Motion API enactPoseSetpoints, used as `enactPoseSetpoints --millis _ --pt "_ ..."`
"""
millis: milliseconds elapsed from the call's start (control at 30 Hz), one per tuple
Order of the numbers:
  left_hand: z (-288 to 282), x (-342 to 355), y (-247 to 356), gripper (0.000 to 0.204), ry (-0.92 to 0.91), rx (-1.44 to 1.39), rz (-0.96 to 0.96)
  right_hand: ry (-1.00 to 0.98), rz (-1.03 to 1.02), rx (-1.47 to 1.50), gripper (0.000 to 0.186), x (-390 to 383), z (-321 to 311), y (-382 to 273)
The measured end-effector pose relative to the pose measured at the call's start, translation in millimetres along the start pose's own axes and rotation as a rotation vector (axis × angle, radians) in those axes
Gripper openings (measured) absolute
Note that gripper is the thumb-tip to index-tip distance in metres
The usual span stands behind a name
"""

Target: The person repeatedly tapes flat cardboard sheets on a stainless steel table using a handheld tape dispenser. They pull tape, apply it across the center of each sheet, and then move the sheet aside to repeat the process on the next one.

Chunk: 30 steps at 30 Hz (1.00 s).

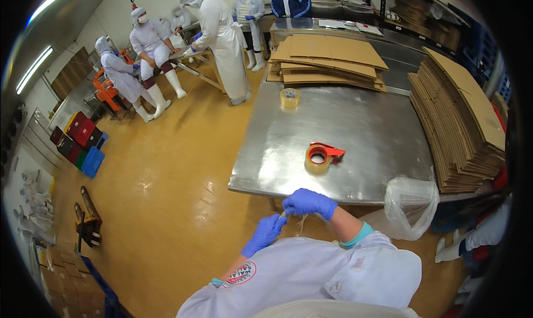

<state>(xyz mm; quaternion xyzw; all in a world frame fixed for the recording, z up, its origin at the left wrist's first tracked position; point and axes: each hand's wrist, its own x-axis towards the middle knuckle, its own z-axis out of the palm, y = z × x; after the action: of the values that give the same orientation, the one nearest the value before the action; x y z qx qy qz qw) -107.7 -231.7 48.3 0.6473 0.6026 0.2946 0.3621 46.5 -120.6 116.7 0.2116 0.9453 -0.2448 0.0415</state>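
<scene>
My left hand [264, 234] and my right hand [308, 202], both in blue gloves, meet just off the near edge of the steel table [266, 162]. Fingers of both are closed around a small, thin, pale piece that I cannot identify; pale strands dangle below the right hand. On the table beyond them lies a red tape dispenser [335, 152] with a roll of clear tape [317, 165] in it. Farther back sits a loose roll of yellowish tape [290, 98].
Flat cardboard boxes [333, 51] are stacked at the table's back, with a taller stack [452, 123] at right. A clear plastic bag [411, 207] hangs over the near right edge. Coloured crates [83, 134] and a pallet jack [89, 218] stand left; several co-workers [216, 34] are behind.
</scene>
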Motion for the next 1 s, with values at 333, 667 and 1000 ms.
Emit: enactPoseSetpoints --millis 333,667,1000 --pt "32.1 29.2 41.0 0.043 -0.011 -1.498 -0.300 0.770 0.041 0.282 0.018 -46.7 5.1 -13.7" --pt "79.6 47.4 89.9 0.043 -0.251 -1.385 -0.200 0.747 0.245 1.060 0.017 -117.7 24.5 28.3" --pt "107.3 72.9 141.1 0.026 -0.684 -1.217 -0.533 0.942 -0.053 -0.195 0.030 -178.6 -3.2 66.6"
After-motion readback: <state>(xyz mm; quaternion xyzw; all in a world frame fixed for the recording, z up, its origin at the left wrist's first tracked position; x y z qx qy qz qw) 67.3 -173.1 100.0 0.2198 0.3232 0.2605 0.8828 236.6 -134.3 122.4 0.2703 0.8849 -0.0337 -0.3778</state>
